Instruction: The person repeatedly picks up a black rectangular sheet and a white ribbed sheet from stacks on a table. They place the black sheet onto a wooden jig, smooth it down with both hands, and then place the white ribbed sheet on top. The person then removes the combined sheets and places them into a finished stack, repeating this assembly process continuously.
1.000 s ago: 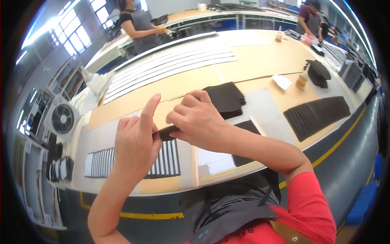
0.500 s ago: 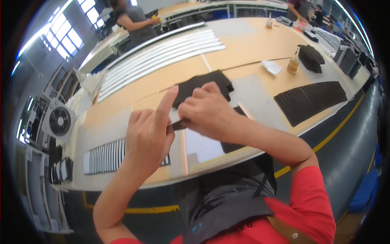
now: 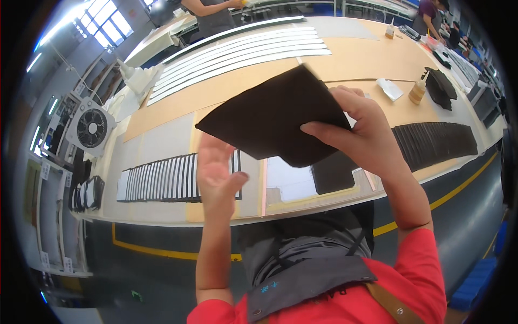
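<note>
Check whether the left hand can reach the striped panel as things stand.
Probably yes: the left hand looks open, and most of the striped panel lies uncovered; the right hand holds the dark sheet.

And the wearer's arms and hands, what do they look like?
Left hand and right hand ungloved, no rings or watch visible. Forearms uncovered up to short, plain red sleeves ending around the elbows. No cables or markings visible.

Qty: 1 L hand (image 3: 216, 175), 1 R hand (image 3: 369, 129); 1 fan (image 3: 91, 128); 2 btls (image 3: 417, 93); 1 wht wrapper (image 3: 389, 90); 1 wht-striped pc (image 3: 171, 177); 1 blk ribbed pc (image 3: 436, 146); min. 5 wht strips (image 3: 318, 52); min. 2 co-workers (image 3: 213, 22). Held blk panel (image 3: 270, 119): 1 or stacked, can't tell.
</note>
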Motion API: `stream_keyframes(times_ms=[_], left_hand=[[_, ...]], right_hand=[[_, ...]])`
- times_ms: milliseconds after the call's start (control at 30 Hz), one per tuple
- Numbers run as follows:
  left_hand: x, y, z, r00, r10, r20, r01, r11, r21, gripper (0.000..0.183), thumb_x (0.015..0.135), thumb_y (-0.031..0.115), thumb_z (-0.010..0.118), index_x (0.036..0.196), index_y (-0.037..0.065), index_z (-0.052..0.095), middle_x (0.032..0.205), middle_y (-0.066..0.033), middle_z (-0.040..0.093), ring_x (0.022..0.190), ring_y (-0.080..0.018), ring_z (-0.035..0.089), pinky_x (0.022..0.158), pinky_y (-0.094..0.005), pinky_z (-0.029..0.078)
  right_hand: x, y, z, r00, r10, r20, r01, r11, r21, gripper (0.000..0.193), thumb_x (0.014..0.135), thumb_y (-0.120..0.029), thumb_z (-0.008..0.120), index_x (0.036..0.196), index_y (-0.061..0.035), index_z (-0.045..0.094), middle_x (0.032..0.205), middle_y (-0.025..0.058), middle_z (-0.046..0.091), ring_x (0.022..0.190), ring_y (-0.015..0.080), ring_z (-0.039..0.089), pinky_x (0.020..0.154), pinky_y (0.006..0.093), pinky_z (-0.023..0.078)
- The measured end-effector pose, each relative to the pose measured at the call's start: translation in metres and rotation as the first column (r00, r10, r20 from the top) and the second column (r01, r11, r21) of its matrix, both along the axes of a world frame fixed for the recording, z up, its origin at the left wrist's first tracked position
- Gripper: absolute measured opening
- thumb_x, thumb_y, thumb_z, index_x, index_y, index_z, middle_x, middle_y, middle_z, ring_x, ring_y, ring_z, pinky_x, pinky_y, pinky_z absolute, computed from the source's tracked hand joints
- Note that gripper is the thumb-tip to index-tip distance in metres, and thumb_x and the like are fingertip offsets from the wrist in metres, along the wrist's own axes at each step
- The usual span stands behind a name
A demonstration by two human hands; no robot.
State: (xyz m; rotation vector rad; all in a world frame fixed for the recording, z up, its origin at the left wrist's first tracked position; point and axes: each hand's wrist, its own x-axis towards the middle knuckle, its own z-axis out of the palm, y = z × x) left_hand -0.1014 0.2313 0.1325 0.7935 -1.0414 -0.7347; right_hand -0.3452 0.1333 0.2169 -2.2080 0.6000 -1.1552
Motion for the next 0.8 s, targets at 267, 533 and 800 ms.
stream_keyframes(times_ms=[267, 533, 800], left_hand=[[-0.055, -0.02, 0.02, 0.945, -0.232, -0.229, 0.237, 0.971, -0.002, 0.034, 0.081, -0.015, 0.081, 0.112, -0.002, 0.075, 0.105, -0.0086, 0.076, 0.096, -0.0164, 0.072, 0.088, -0.0286, 0.059], [-0.081, -0.007, 0.027, 0.98, 0.109, 0.168, -0.101, 0.993, -0.056, 0.024, 0.082, -0.012, 0.082, 0.105, -0.007, 0.075, 0.095, -0.0095, 0.076, 0.084, -0.0137, 0.07, 0.078, -0.027, 0.056], [-0.046, -0.028, 0.008, 0.91, 0.206, 0.361, -0.301, 0.925, 0.232, 0.023, 0.087, -0.001, 0.083, 0.106, -0.007, 0.072, 0.1, -0.0079, 0.075, 0.087, -0.0148, 0.07, 0.08, -0.0263, 0.054]], right_hand=[[-0.015, 0.008, -0.028, 0.971, -0.002, 0.238, -0.042, 0.982, 0.182, 0.015, 0.086, -0.009, 0.083, 0.094, -0.0033, 0.071, 0.081, 0.0048, 0.071, 0.074, 0.0157, 0.063, 0.077, 0.0301, 0.049], [-0.04, 0.018, -0.035, 0.989, -0.043, 0.145, 0.052, 0.997, -0.061, 0.024, 0.079, -0.012, 0.089, 0.096, -0.0106, 0.072, 0.089, -0.0011, 0.072, 0.077, 0.0164, 0.063, 0.089, 0.0315, 0.039], [-0.087, -0.043, -0.085, 0.94, -0.191, 0.283, 0.113, 0.956, 0.27, 0.051, 0.102, -0.032, 0.07, 0.141, -0.003, 0.058, 0.128, 0.0074, 0.069, 0.103, 0.0115, 0.061, 0.099, 0.0282, 0.049]])
